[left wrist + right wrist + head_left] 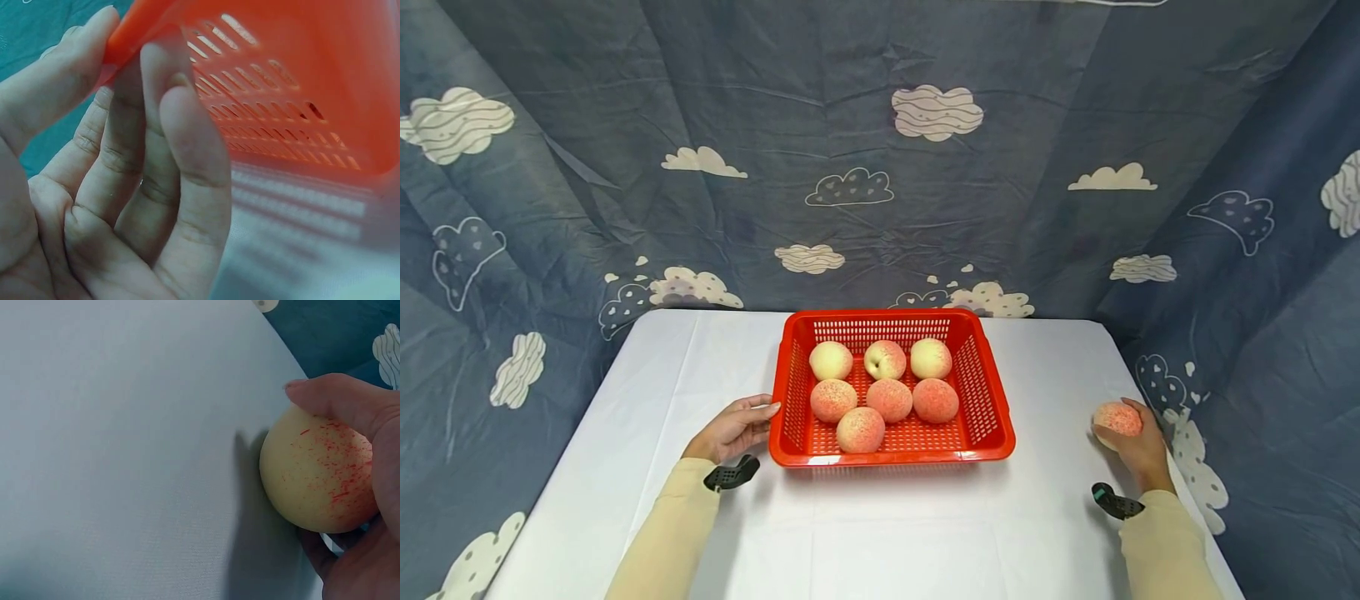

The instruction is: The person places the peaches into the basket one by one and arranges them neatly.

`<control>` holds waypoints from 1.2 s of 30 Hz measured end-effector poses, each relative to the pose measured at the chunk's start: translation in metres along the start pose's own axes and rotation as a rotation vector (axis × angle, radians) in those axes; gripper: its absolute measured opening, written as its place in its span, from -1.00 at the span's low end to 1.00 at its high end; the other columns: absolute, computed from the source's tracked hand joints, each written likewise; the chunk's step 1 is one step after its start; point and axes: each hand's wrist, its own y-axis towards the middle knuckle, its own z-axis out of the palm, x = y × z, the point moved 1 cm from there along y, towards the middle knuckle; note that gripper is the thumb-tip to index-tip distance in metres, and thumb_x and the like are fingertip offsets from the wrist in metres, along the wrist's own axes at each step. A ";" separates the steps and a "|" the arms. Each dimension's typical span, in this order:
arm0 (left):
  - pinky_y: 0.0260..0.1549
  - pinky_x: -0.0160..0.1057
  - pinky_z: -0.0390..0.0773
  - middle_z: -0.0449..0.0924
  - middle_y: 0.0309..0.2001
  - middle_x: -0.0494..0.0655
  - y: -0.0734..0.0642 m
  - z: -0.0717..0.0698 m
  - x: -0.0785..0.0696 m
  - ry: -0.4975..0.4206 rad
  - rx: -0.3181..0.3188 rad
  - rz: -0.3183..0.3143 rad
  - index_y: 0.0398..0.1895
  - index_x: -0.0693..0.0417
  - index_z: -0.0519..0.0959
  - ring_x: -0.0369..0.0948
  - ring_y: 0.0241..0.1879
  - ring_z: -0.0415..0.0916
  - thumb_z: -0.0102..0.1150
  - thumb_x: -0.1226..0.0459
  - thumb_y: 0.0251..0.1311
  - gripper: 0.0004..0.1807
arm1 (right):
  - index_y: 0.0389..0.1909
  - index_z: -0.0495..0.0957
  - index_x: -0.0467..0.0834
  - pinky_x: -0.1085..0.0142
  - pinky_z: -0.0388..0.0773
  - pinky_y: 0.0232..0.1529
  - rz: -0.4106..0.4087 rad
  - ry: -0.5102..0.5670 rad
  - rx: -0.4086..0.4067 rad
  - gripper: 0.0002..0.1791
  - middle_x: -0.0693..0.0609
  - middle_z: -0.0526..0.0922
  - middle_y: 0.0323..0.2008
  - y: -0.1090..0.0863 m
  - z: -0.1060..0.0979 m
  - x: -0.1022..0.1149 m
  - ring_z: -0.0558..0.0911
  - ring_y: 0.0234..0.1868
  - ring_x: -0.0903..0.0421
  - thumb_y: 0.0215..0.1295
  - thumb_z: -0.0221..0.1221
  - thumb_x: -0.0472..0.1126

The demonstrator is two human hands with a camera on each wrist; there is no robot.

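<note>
A red plastic basket (891, 460) with slotted walls stands mid-table, and several peaches (890, 401) lie inside it, pale yellow to pink-red. At its left side my left hand (737, 429) pinches the rim. The left wrist view shows the thumb on one side of the red rim (134, 28) and the fingers on the other. Far to the right, my right hand (1138, 442) grips another peach (1117, 417) near the table's right edge. In the right wrist view that peach (319, 475) is yellow with red streaks, thumb over its top and fingers partly hidden beneath it.
A white cloth covers the table (925, 533). Dark blue curtains (850, 233) with cloud prints hang behind it and along both sides. Each wrist carries a black device, one on the left wrist (732, 473) and one on the right (1116, 502).
</note>
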 end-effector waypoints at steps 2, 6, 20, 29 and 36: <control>-0.25 -0.26 0.66 0.68 -0.25 -0.07 0.000 0.000 0.000 -0.004 0.000 0.003 -0.15 0.09 0.51 -0.22 -0.31 0.65 0.04 0.37 0.37 -0.92 | 0.51 -0.11 -0.13 -0.23 0.03 0.34 -0.008 -0.022 -0.005 0.00 -0.31 0.00 0.45 0.001 0.000 0.000 0.09 0.40 -0.32 0.18 0.30 -0.15; -0.26 -0.26 0.66 0.68 -0.23 -0.04 0.000 0.000 0.001 -0.013 -0.002 0.003 -0.16 0.09 0.52 -0.21 -0.31 0.66 0.04 0.38 0.37 -0.91 | 0.50 -0.09 -0.17 -0.24 0.05 0.33 -0.020 -0.040 -0.017 -0.01 -0.34 0.02 0.44 -0.001 0.000 0.001 0.11 0.39 -0.33 0.18 0.30 -0.15; -0.27 -0.28 0.65 0.68 -0.24 -0.06 0.000 -0.001 0.002 -0.020 0.016 0.008 -0.16 0.08 0.52 -0.23 -0.31 0.65 0.03 0.38 0.38 -0.91 | 0.43 0.02 -0.25 -0.10 0.22 0.28 -0.131 0.050 -0.017 -0.02 -0.28 0.18 0.36 -0.023 0.011 0.039 0.25 0.28 -0.20 0.11 0.39 -0.10; -0.24 -0.26 0.65 0.67 -0.19 -0.03 -0.001 -0.001 0.003 -0.013 -0.014 -0.002 -0.09 0.13 0.49 -0.21 -0.28 0.65 0.08 0.35 0.35 -0.87 | 0.44 0.16 -0.04 0.19 0.42 0.14 -0.234 0.010 0.062 -0.04 -0.18 0.24 0.37 -0.035 0.022 0.067 0.30 0.28 -0.14 0.06 0.41 0.06; -0.27 -0.27 0.66 0.67 -0.21 -0.03 0.002 -0.001 0.003 -0.011 0.010 0.004 -0.13 0.11 0.51 -0.22 -0.31 0.65 0.05 0.36 0.37 -0.91 | 0.42 0.17 -0.17 0.31 0.39 -0.02 -0.317 -0.002 0.124 -0.09 -0.24 0.29 0.32 -0.048 0.026 0.098 0.32 0.19 -0.14 0.12 0.39 -0.03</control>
